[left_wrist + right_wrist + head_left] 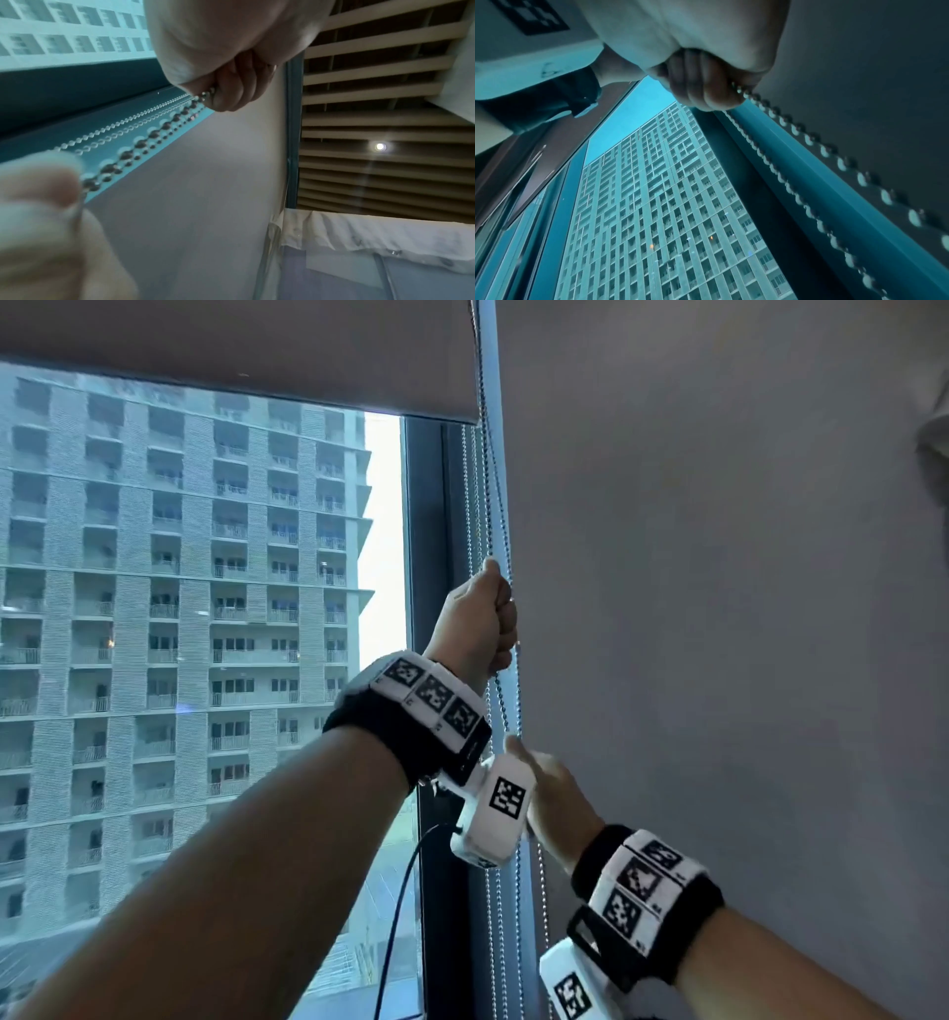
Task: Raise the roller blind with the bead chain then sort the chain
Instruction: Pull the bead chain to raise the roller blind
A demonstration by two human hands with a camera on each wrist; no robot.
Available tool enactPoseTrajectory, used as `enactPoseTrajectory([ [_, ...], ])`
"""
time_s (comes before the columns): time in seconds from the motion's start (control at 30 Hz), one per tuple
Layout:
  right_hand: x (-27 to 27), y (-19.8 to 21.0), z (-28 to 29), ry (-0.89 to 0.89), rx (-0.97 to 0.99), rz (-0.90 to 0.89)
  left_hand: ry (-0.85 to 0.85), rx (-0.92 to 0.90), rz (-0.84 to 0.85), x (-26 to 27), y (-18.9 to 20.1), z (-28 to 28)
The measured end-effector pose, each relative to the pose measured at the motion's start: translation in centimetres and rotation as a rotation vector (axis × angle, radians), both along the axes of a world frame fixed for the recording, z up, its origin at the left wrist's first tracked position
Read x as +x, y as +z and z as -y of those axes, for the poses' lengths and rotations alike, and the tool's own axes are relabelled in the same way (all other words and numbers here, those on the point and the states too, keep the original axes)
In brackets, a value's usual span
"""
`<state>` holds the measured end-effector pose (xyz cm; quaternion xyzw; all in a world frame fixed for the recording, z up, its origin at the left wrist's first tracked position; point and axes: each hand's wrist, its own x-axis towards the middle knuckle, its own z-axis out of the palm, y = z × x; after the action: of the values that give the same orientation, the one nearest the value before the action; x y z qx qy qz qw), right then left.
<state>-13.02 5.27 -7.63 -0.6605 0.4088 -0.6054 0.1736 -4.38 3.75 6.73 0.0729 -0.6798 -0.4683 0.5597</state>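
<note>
The roller blind (231, 346) hangs over the top of the window, its bottom edge high in the head view. The bead chain (502, 706) drops in several strands along the window's right edge. My left hand (480, 616) is raised and fisted around one strand; its curled fingers (231, 89) pinch the beads (144, 142). Below it, my right hand (557, 793) grips the chain too, thumb pointing up. The right wrist view shows the right hand's fingers (700, 85) curled on the beads (808, 140). The right hand's blurred fingertips (38, 203) fill the left wrist view's lower left.
A dark window frame post (429, 557) stands just left of the chain. A flat grey surface (719, 608) fills the right side. A black cable (398, 916) hangs from the left wrist camera. A tall building (179, 608) shows through the glass.
</note>
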Motion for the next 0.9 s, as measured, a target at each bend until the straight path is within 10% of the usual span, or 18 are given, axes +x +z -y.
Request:
enactPoseTrajectory([
  [0.53, 0.0, 12.6, -2.3, 0.077, -0.103, 0.166, 0.107, -0.124, 0.200, -0.5, -9.1, 1.3],
  [0.9, 2.1, 10.9, -0.8, 0.036, -0.215, 0.233, -0.032, -0.118, 0.524, 1.7, -11.3, 3.2],
])
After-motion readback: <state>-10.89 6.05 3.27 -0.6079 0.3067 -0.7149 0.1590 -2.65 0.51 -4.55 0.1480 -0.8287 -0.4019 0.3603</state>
